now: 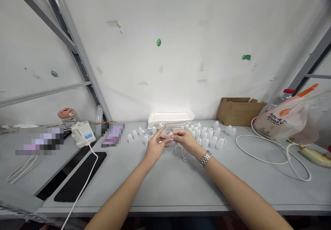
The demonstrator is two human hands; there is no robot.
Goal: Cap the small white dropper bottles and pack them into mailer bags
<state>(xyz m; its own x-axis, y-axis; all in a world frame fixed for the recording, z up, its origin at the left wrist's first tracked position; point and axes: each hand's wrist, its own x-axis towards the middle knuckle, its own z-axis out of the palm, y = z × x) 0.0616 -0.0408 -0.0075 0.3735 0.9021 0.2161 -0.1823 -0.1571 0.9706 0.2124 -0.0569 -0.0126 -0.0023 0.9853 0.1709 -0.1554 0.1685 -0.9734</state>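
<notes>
My left hand (pixel 154 147) and my right hand (pixel 185 141) meet above the middle of the grey table. Between their fingertips is a small translucent white plastic piece (pixel 170 136), mostly covered by the fingers. Thumb and fingers of my left hand close on it while the index finger points up. My right hand pinches it from the other side. Below the hands lie thin white cords (pixel 184 158). Small white plastic bottles (pixel 213 141) stand in a cluster beside my right hand. Several white caps (pixel 134 134) stand to the left.
Stacked white trays (pixel 172 117) rest against the wall. To the right are a cardboard box (pixel 236 112), a plastic bag (pixel 287 121) and a looped white cable (pixel 261 161). A black mat (pixel 81 178), a power strip (pixel 83 133) and a phone (pixel 113 135) lie on the left.
</notes>
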